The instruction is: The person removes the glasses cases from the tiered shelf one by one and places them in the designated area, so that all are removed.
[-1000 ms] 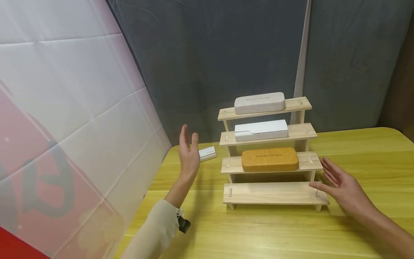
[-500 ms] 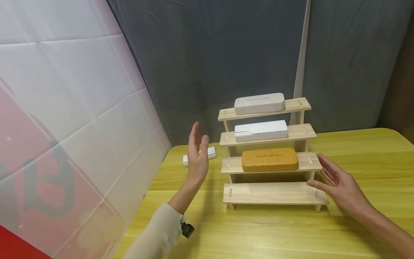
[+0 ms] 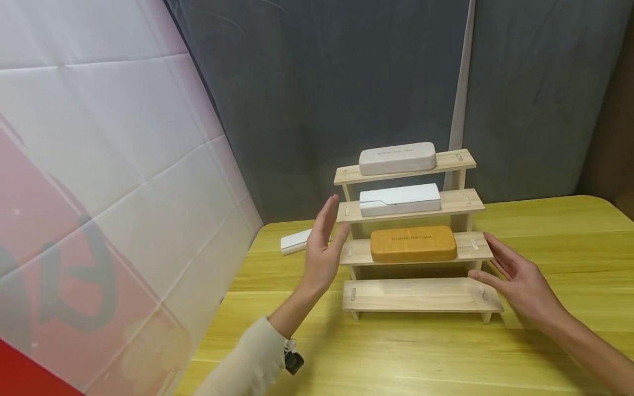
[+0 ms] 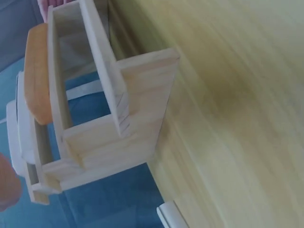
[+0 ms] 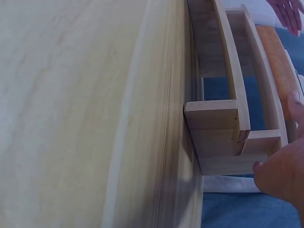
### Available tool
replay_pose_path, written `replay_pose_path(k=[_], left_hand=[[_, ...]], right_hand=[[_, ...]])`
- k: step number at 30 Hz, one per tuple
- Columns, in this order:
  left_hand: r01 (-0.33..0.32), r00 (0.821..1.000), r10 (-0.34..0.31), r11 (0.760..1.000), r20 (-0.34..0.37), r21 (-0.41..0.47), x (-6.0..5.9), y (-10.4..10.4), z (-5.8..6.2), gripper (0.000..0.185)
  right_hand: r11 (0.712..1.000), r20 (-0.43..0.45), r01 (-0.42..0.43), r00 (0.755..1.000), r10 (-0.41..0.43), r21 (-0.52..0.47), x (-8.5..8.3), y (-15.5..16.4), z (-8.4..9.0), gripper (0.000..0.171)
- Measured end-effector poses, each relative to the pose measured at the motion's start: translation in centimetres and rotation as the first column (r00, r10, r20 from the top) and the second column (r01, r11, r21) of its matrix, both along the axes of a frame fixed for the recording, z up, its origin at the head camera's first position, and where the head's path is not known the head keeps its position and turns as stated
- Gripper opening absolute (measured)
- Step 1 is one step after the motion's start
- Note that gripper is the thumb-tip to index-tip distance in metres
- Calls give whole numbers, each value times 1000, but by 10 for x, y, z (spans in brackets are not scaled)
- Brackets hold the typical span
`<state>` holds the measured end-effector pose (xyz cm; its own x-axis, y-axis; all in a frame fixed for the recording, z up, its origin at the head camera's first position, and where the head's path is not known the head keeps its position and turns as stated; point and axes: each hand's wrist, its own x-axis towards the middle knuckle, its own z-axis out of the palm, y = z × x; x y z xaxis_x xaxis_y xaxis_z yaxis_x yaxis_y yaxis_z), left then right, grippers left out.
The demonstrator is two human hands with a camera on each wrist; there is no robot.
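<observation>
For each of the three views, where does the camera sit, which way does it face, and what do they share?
Head: looks forward and down at the wooden rack, left hand and right hand, both open.
Left wrist: sideways at the rack's left end; a fingertip at the edge.
Right wrist: sideways at its right end; fingers near.
Shared: the orange case.

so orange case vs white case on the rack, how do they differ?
The orange case is tan-orange with rounded corners; the white case is boxier, with squarer edges. The orange case lies on the third tier from the top of the wooden rack, the white case one tier above. Both lie flat, lengthwise, untouched by either hand.
</observation>
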<state>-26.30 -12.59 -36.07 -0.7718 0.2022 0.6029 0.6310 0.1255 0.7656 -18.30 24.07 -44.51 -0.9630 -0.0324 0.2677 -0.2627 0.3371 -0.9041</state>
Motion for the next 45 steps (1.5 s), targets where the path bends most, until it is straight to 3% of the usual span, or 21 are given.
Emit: replay_pose_path(k=[15, 28, 35, 45], left_hand=[[124, 992, -123, 991, 28, -48, 3, 13, -26, 54], [174, 978, -163, 982, 133, -74, -4, 19, -37, 59], [183, 975, -163, 974, 150, -132, -5, 21, -39, 64], [144, 976, -91, 950, 197, -278, -6, 25, -32, 69]], right_hand=[[1000, -23, -5, 1000, 5, 0, -6, -1, 1, 89], [998, -2, 20, 1000, -20, 52, -12, -5, 4, 92], [997, 7, 31, 999, -31, 68, -17, -6, 5, 94], [989, -13, 73, 997, -72, 127, -24, -8, 6, 96]])
